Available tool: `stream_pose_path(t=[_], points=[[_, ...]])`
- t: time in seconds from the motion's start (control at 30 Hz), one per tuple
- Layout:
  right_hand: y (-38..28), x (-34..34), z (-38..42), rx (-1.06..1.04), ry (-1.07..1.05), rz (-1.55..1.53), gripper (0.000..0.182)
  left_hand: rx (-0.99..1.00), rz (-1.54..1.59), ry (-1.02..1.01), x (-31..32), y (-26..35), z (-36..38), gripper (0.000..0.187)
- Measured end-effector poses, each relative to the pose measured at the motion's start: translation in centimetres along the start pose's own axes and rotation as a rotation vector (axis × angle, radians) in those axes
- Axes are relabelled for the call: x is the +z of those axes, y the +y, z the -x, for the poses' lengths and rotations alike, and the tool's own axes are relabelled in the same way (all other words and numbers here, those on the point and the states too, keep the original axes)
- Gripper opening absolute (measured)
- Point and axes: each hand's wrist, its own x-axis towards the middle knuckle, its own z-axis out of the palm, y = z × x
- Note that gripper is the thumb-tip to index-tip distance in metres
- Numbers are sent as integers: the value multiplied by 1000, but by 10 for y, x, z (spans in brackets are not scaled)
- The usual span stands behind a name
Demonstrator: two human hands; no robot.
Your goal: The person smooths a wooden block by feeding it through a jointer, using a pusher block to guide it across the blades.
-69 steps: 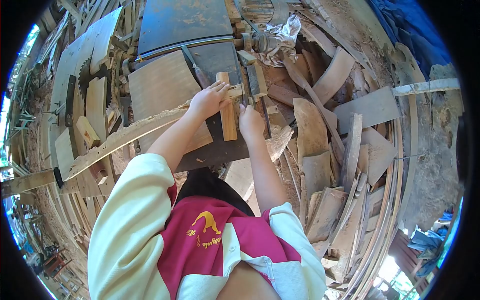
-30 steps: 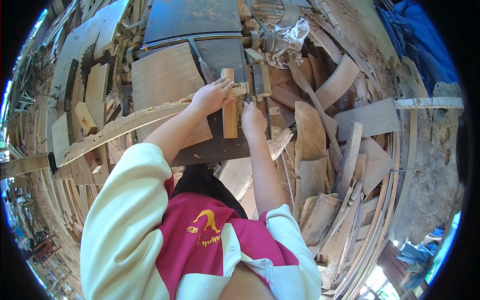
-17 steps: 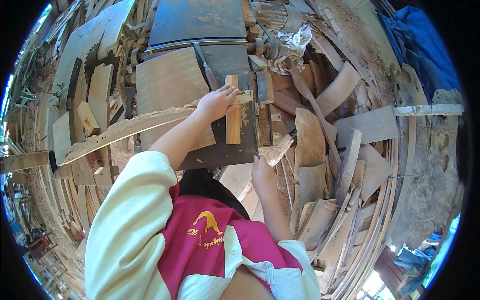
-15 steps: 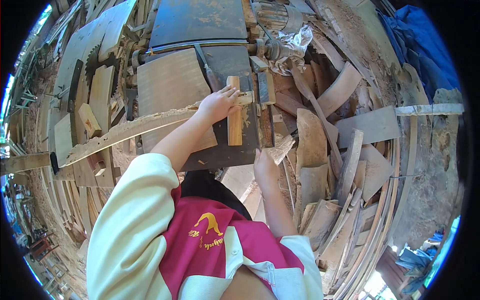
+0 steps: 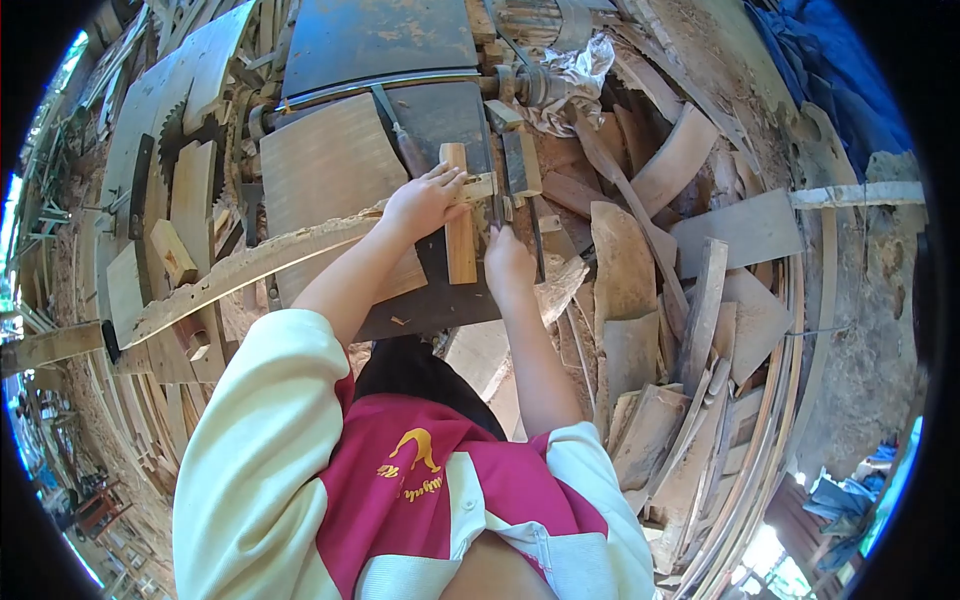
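Note:
My left hand (image 5: 424,207) presses down on a long, curved, rough-edged wooden board (image 5: 255,265), its fingers over a short wooden block (image 5: 460,250). The block lies crosswise at the board's right end, on a dark flat machine table (image 5: 400,318). Just right of the block, my right hand (image 5: 510,265) is closed around the near end of a thin, dark, saw-like tool (image 5: 497,210). Seen nearly edge-on, the tool stands by the board's end; its handle is hidden in my fist. A chisel-like tool with a wooden handle (image 5: 411,155) lies beyond my left hand.
A wide wooden panel (image 5: 320,165) lies under the board. A blue metal plate (image 5: 380,45) is at the back. Offcuts (image 5: 625,270) are heaped at right. A toothed circular blade (image 5: 172,130) and more planks (image 5: 192,190) are at left.
My right hand has moved away from my body, up beside the board's end. My left hand stays on the board and block. The whole view has shifted slightly.

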Motion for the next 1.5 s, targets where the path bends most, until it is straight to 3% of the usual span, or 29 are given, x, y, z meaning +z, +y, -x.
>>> stream_pose_path(t=[0.23, 0.37, 0.43, 0.7, 0.9, 1.13, 1.3, 1.5], points=[[28, -18, 83, 35, -74, 46, 29, -13, 15, 14, 5, -2, 2, 51], [14, -26, 60, 67, -144, 7, 30, -17, 7, 10, 2, -1, 1, 51], [13, -14, 31, 36, -61, -22, 31, -13, 19, 11, 3, -1, 2, 51], [-17, -4, -36, 43, -56, -33, 34, 5, -23, 32, 7, -2, 1, 50], [5, 0, 15, -39, 59, -42, 29, 18, -9, 38, 3, 1, 0, 51], [40, -29, 97, 43, -171, -52, 30, 15, -30, 42, 4, 0, 0, 50], [26, -23, 62, 50, -187, -39, 31, -4, 4, 34, 4, 0, 1, 50], [-10, -7, -27, 9, -62, -93, 31, -11, -8, 19, 2, 1, 0, 50]])
